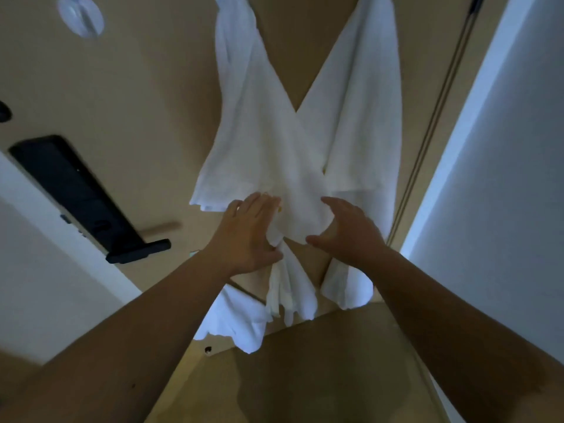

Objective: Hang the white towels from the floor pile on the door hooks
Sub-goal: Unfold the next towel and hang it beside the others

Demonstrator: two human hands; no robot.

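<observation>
Two white towels [293, 148] already hang crossed on the door [137, 117], the left hand [248, 236] pressing flat and the right hand [345, 230] loosely cupping their overlap, while a towel on the floor [235, 325] seems left.

Towels [268, 141]: white cloth, soft and matt, with a fine woven texture and loose folds. Door [137, 96]: tan, smooth, matt panel; material cannot be told. Lock plate [70, 190] and lever handle [137, 251]: black, smooth, with a slight sheen. Hook disc [81, 15]: clear, glossy plastic. Wall [503, 178]: white, smooth, matt. Floor [305, 377]: tan, smooth, faintly glossy.
</observation>
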